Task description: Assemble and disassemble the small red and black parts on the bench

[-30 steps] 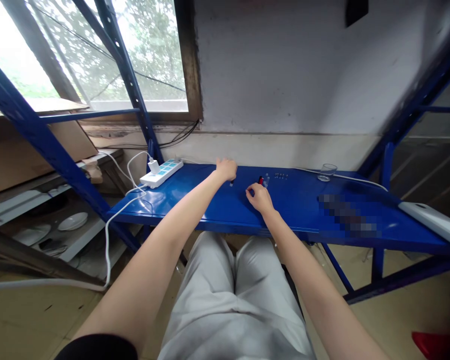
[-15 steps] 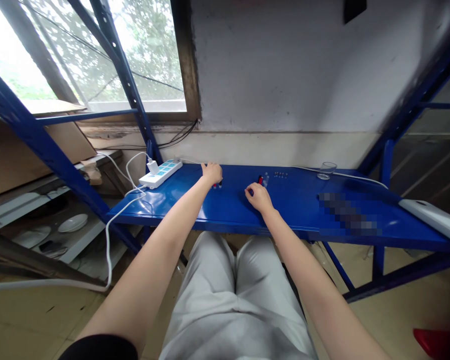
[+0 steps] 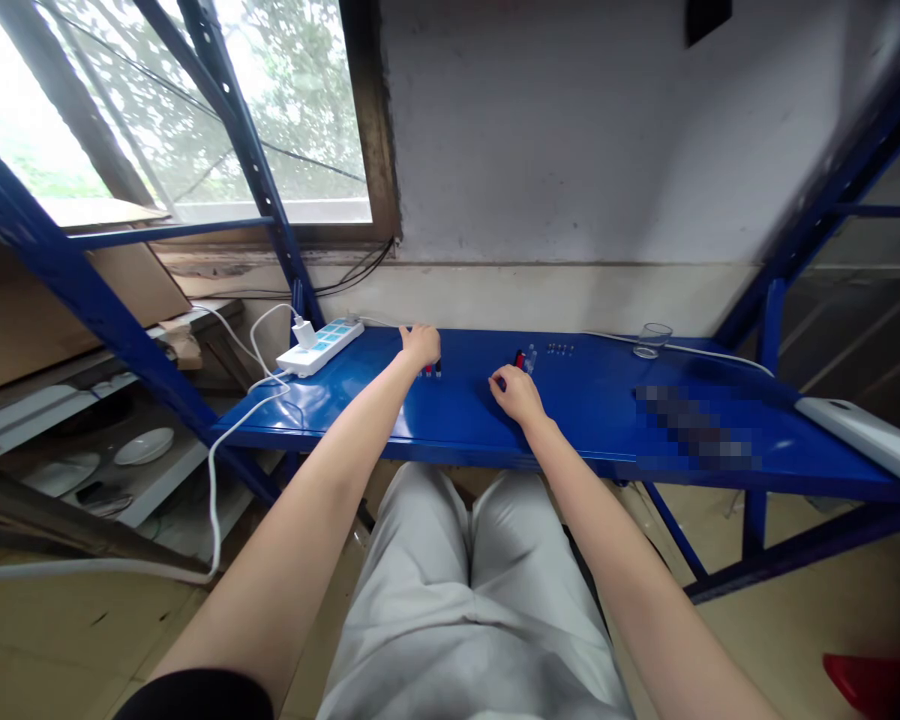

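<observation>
My left hand [image 3: 421,346] is over the back of the blue table [image 3: 585,415], with its outer finger stuck out and the others bent down. What its closed fingers hold, if anything, is hidden behind the hand. Just in front of it is a row of slim pieces, among them a red one [image 3: 428,371] and a black one [image 3: 439,368], with pale ends. My right hand [image 3: 521,395] rests on the table farther right, fingers curled together; any thing in them is too small to name. Beyond it lie red and black pieces [image 3: 520,358] and clear pieces [image 3: 531,358].
Several tiny metallic bits [image 3: 561,350] lie farther back. A clear cup [image 3: 652,341] stands at the back right, near a blurred-out dark object [image 3: 694,425] and a white device [image 3: 862,435]. A white power strip [image 3: 321,346] with cables sits at the left end.
My left hand has shifted very slightly left, so more of the black piece and the row in front of it shows. My right hand has stayed in place.
</observation>
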Motion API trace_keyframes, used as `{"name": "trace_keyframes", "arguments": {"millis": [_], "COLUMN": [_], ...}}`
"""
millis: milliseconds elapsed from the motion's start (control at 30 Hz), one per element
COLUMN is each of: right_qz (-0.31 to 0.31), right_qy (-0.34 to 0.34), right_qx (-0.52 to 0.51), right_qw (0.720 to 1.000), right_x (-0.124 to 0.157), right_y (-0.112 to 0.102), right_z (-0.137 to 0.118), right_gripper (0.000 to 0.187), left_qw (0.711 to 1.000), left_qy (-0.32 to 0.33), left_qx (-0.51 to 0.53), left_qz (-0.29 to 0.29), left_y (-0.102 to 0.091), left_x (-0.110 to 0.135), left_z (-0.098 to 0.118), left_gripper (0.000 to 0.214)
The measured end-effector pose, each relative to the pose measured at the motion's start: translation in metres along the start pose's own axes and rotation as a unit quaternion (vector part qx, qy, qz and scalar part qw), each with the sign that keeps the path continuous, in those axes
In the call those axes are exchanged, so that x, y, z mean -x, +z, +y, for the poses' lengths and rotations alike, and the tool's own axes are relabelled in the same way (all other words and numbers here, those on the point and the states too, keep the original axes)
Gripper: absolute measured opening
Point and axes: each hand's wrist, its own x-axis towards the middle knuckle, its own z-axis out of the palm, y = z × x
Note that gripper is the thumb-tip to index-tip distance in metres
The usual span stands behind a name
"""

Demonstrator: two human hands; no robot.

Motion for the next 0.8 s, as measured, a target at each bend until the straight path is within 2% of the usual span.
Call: {"name": "trace_keyframes", "arguments": {"millis": [333, 500, 800], "right_qz": [0.003, 0.008, 0.001], "right_qy": [-0.003, -0.003, -0.001], "right_qx": [0.002, 0.001, -0.011], "right_qw": [1.0, 1.0, 1.0], "right_x": [0.0, -0.0003, 0.0], "right_y": [0.0013, 0.0013, 0.0005], "right_z": [0.0015, 0.0016, 0.0013], "right_gripper": [0.014, 0.013, 0.013], "left_qw": [0.999, 0.999, 1.0], "left_qy": [0.031, 0.038, 0.019], "left_qx": [-0.009, 0.005, 0.01], "left_qz": [-0.016, -0.007, -0.012], "left_y": [-0.0057, -0.0036, -0.0005], "left_x": [0.0033, 0.0021, -0.001], "left_z": [0.0062, 0.0051, -0.0008], "left_gripper": [0.017, 0.011, 0.011]}}
